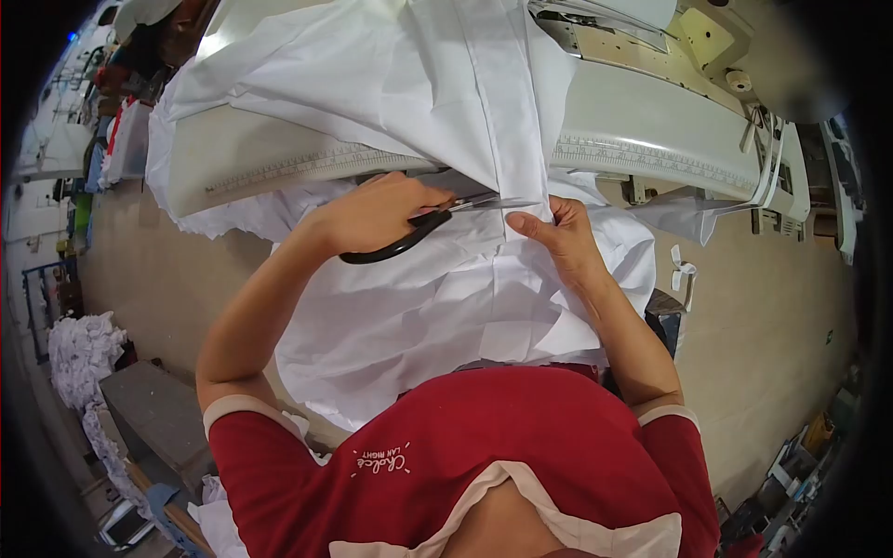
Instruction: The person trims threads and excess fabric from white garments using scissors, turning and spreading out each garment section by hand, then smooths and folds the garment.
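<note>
My left hand is closed round a pair of scissors with black handles. Their metal blades point right and reach a folded white strip, a band of the white fabric; whether they are cutting through it I cannot tell. Close to the blade tips, my right hand grips the same band, thumb on top and fingers partly hidden beneath. The fabric runs from the sewing table down over my lap, with creases and several folded layers.
A printed ruler scale follows the table's near edge. Sewing machine parts stand at the back right. White cloth is heaped at far left, beside a grey box. White strips hang at right above the floor.
</note>
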The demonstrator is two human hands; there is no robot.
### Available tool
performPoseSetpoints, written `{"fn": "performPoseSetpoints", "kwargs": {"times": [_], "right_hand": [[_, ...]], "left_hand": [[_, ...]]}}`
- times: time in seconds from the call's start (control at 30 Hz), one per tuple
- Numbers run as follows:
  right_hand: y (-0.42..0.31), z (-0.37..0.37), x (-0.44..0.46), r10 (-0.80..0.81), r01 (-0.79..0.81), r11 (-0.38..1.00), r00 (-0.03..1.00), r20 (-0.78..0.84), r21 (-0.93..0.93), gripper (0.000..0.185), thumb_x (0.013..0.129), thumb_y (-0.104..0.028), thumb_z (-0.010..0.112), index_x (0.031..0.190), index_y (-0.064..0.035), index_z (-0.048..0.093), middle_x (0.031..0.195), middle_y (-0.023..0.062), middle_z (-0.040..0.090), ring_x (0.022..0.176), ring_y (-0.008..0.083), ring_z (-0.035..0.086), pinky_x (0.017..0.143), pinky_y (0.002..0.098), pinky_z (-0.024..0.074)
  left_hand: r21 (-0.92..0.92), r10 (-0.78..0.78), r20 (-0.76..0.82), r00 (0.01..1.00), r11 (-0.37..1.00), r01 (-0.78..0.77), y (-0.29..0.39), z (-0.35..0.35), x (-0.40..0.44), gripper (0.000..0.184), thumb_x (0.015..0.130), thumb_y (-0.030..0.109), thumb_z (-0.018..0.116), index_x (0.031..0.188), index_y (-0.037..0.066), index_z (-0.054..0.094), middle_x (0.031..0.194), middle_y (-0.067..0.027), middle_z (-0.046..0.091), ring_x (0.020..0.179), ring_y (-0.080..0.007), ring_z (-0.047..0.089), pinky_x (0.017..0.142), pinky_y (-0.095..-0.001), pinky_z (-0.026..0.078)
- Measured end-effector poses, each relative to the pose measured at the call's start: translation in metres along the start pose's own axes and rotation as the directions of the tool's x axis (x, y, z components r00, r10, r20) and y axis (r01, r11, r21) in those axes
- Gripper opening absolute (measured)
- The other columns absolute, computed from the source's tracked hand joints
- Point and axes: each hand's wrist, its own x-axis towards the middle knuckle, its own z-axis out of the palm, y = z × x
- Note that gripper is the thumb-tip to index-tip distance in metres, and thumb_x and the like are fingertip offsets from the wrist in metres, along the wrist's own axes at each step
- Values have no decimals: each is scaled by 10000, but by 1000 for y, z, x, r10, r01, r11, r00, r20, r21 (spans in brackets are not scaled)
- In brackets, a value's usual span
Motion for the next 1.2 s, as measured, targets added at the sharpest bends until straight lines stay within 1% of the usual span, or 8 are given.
{"fn": "performPoseSetpoints", "kwargs": {"times": [0.13, 0.23, 0.57, 0.87, 1.0, 1.1, 1.17, 1.2], "right_hand": [[3, -2, 0, -14, 13, 1000, 1000, 17, 17, 217, 768, -92, 729, 952, 14, 682, 835, 30, 675, 732, 61, 572, 694, 218, 463], [3, 0, 0, -18, 18, 1000, 1000, 1, 25, 222, 773, -81, 721, 966, 20, 678, 846, 36, 676, 734, 62, 573, 694, 219, 464], [6, -9, -1, 119, -97, 981, 984, 129, -169, 183, 789, -71, 704, 927, 43, 668, 864, 43, 672, 741, 52, 566, 682, 220, 472], [6, -8, -14, 94, -70, 966, 992, 89, -249, 236, 774, -151, 735, 918, 26, 675, 710, 10, 630, 621, 69, 495, 581, 246, 432], [-10, -31, -16, -139, 242, 411, 969, 202, -879, 264, 740, -184, 728, 830, 46, 636, 612, 160, 534, 554, 276, 530, 567, 350, 438], [-55, -32, -19, -639, 428, 412, 765, 80, -805, 199, 741, 16, 648, 937, -18, 635, 840, 129, 608, 703, 291, 583, 640, 340, 471], [-78, -26, -4, -765, 466, 138, 611, 205, -874, 306, 723, 94, 589, 1007, -20, 611, 991, 131, 579, 842, 281, 583, 698, 339, 484], [-87, -19, 10, -783, 499, 76, 566, 258, -863, 352, 695, 105, 583, 1021, -26, 606, 1039, 132, 566, 892, 279, 577, 739, 356, 484]], "left_hand": [[-34, -39, 17, 999, 999, 39, 11, 0, 13, 378, 802, 57, 490, 1174, 15, 541, 868, -203, 602, 781, -393, 538, 734, -403, 437], [-5, 181, -169, 969, 983, -185, -2, 12, 21, 308, 783, 34, 474, 1073, 10, 574, 809, -216, 599, 758, -413, 537, 691, -461, 408], [-41, 81, -228, 970, 995, -92, -7, 31, -5, 112, 739, 42, 560, 840, 2, 587, 730, -223, 563, 703, -422, 515, 628, -442, 414], [-1, 28, -163, 986, 1000, -29, 3, 35, 3, 244, 716, 30, 594, 959, 34, 574, 743, -184, 591, 690, -391, 551, 599, -432, 418], [141, 129, -468, 874, 988, -70, -4, 29, -47, 284, 701, -13, 583, 982, 32, 583, 853, -151, 633, 734, -333, 605, 633, -399, 472], [357, 340, -825, 452, 933, -51, -51, -12, -69, 391, 688, -53, 559, 1069, 33, 583, 869, -162, 602, 817, -359, 573, 708, -438, 453], [442, 256, -846, 468, 828, 346, -57, -48, -75, 471, 703, -67, 568, 1155, 40, 488, 1063, -191, 538, 991, -397, 502, 836, -436, 391], [351, 145, -839, 525, 881, 318, -80, -52, -77, 418, 722, -60, 576, 1120, 54, 524, 995, -184, 564, 943, -388, 526, 803, -424, 412]]}}
